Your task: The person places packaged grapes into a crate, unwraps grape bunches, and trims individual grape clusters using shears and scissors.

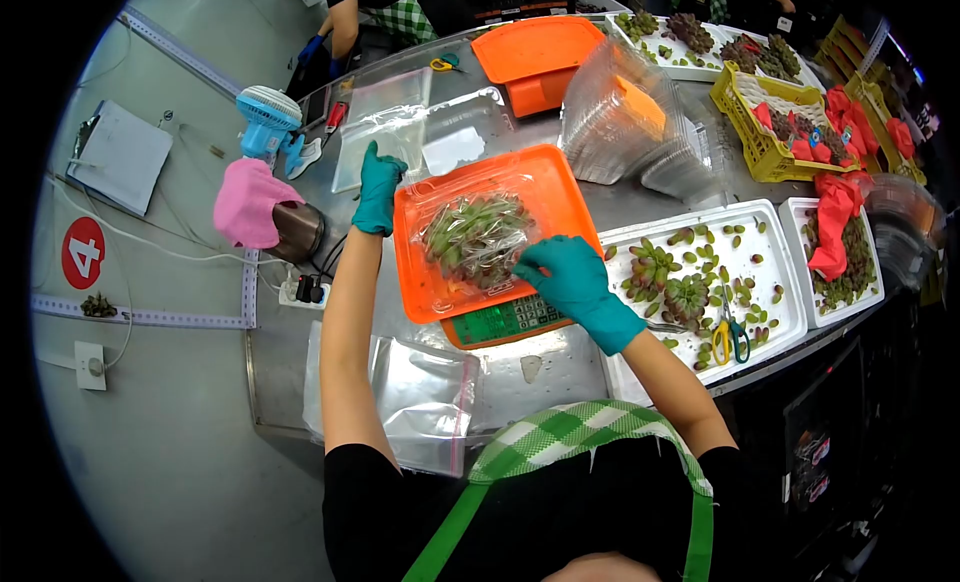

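Note:
My left hand [378,190], in a teal glove, is beside the upper left corner of the orange scale tray [412,282], its thumb and a finger apart. On that tray lies a clear plastic box [520,204] with green and reddish succulents [478,237] inside, its plastic shining over them. My right hand [575,282], gloved alike, has its curled fingertips pinched at the box's right side. Below the tray shows the scale's green display and keypad [505,320].
At right, a white foam tray [790,327] holds succulents, loose leaves and scissors [730,342]. Stacked clear boxes [615,112] and a second orange scale [535,57] stand behind. Plastic bags [425,402] lie in front; a blue fan [268,117] and pink cloth [250,204] are left.

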